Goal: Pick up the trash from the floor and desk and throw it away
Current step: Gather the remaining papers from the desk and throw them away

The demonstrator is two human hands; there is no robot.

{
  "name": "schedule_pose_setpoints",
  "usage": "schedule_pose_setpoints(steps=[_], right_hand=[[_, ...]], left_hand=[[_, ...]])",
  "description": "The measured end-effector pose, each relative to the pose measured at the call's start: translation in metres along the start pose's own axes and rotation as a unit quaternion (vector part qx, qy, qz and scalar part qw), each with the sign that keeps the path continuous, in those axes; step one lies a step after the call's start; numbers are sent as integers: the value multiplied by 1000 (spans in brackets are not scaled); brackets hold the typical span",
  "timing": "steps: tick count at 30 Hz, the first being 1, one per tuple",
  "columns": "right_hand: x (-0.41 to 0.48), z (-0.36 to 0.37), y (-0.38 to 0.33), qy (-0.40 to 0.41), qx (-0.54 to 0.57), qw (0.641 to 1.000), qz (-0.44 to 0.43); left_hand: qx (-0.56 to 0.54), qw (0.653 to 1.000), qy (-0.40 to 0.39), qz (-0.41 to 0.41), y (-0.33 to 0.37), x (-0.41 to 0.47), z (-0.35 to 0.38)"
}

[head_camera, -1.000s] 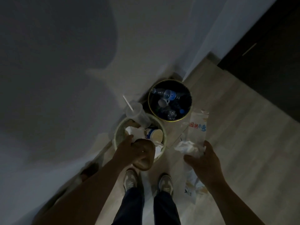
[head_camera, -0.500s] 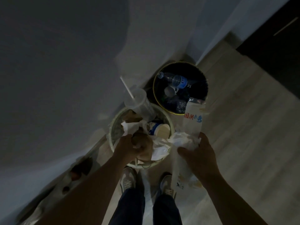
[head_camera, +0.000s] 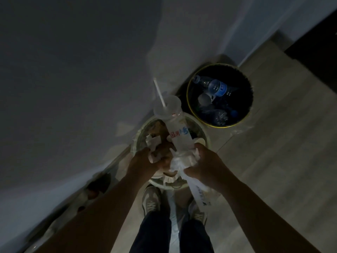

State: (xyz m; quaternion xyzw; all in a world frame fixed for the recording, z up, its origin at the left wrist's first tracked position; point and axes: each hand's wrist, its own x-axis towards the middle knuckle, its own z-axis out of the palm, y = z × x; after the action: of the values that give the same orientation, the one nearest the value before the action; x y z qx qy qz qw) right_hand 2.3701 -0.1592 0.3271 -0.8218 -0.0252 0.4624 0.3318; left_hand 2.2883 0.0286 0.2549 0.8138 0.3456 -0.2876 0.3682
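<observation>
- White crumpled paper (head_camera: 182,160) is bunched in the right hand (head_camera: 206,167), whose fingers are clenched round it together with a clear wrapper (head_camera: 179,137).
- Long and narrow, the clear wrapper runs on a slant. Its printed end, with red and blue marks, points up and away from the right hand's fingers towards the wall. Its other end trails out below that hand towards the person's shoes (head_camera: 151,201).
- The wrapper's upper end lies over the pale bin (head_camera: 164,186), just beyond both hands. It lines up so closely with a lidded plastic cup (head_camera: 166,106) that the dim light hides where one ends and the other begins.
- The cup leans out over the bin's far rim, its straw (head_camera: 160,93) pointing away from the hands.
- The left hand (head_camera: 144,161) sits just beside the right, over the same bin. Its fingers are curled round a brown lump (head_camera: 160,152) with scraps of white paper against it.
- Beyond the right hand and to its right stands a dark bin (head_camera: 242,95) with a gold rim, just beside the pale one. A blue-labelled bottle (head_camera: 217,87) lies inside it on other clear bottles.
- Both bins stand on pale wood floor (head_camera: 273,161) at the foot of a grey wall (head_camera: 73,70).
</observation>
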Motion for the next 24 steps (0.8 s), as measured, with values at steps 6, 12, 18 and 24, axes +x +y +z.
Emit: schedule_pose_setpoints(steps=[6, 12, 18, 24], right_hand=[[16, -1, -18, -5, -39, 998, -58], [50, 9, -36, 24, -123, 990, -61], [56, 32, -36, 161, -140, 973, -85], [44, 37, -20, 122, -206, 951, -197]], left_hand=[[-31, 999, 21, -11, -27, -11, -18], [-24, 999, 28, 7, -48, -19, -31], [-45, 999, 27, -3, -53, -21, -28], [-42, 999, 19, -9, -49, -19, -27]])
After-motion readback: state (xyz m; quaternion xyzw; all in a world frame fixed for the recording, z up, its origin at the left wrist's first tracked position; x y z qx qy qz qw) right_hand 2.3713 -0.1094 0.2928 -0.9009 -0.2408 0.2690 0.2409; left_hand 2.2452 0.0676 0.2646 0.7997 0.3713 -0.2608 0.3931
